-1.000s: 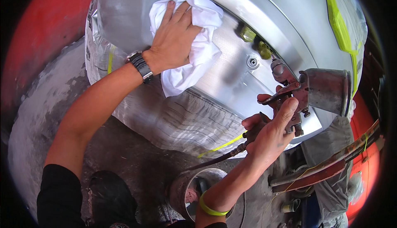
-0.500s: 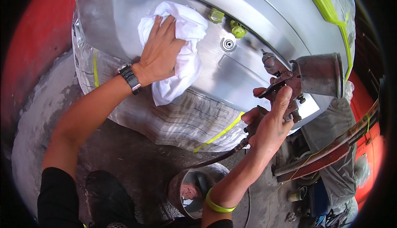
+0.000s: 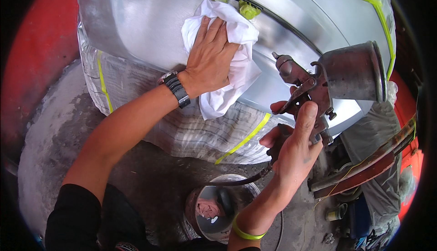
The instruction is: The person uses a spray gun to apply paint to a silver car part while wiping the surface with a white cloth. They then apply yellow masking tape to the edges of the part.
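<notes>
My left hand (image 3: 209,57), wearing a dark wristwatch, presses a bunched white cloth (image 3: 234,89) onto a silver car body panel (image 3: 145,18), fingertips on the fabric. My right hand (image 3: 296,146) grips a worn metal spray gun (image 3: 305,87) whose large cup (image 3: 350,71) points right; its nozzle hangs over the panel, right of the cloth. A hose runs down from the gun. Yellow-green tape covers two small fittings (image 3: 249,9) along the panel's dark groove. Below the panel hangs paper masking (image 3: 191,139) with yellow tape.
A metal bucket (image 3: 193,210) holding a pink rag stands on the grimy concrete floor beneath my arms. A red surface (image 3: 41,32) rises at the left. At the right are curved metal strips (image 3: 359,173), grey sheeting (image 3: 368,132) and another red surface (image 3: 407,169).
My left hand has slid the cloth rightward along the panel, up to just below the taped fittings. The spray gun sits higher in the view, still in my right hand.
</notes>
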`<state>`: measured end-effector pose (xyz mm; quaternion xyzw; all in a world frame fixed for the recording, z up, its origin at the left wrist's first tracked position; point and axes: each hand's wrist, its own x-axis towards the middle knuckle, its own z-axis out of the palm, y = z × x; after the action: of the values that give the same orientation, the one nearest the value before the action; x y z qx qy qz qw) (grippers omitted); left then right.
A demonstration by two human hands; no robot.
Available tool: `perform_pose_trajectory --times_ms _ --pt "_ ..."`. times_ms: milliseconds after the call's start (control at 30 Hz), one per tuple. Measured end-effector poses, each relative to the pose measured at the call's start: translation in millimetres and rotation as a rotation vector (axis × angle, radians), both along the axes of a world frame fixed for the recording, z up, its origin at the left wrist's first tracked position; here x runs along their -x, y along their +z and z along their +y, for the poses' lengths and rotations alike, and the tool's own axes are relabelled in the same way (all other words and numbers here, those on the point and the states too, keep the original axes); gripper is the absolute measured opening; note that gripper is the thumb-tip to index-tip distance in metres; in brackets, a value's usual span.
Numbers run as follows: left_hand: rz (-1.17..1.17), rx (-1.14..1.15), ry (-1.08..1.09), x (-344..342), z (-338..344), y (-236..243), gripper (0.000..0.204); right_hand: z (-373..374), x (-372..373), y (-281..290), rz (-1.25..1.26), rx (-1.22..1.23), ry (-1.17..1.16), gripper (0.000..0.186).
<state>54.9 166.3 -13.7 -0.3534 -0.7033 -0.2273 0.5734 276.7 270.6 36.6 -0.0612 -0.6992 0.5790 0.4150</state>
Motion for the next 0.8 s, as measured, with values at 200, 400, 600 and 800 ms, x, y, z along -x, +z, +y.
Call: perform_pose_trajectory --times_ms 200,400,600,800 --pt "0.009 0.109 -0.024 -4 14 6 0.043 11 -10 -7 0.038 0.016 0.043 0.042" --pt "0.121 0.226 -0.070 -14 33 22 0.050 17 -3 3 0.040 0.029 -0.051 0.043" --pt "0.085 0.153 -0.044 -27 80 43 0.037 25 -12 3 0.016 0.008 -0.164 0.058" --pt "0.206 0.416 -0.328 -25 103 48 0.022 27 -16 10 -0.010 -0.002 -0.220 0.059"
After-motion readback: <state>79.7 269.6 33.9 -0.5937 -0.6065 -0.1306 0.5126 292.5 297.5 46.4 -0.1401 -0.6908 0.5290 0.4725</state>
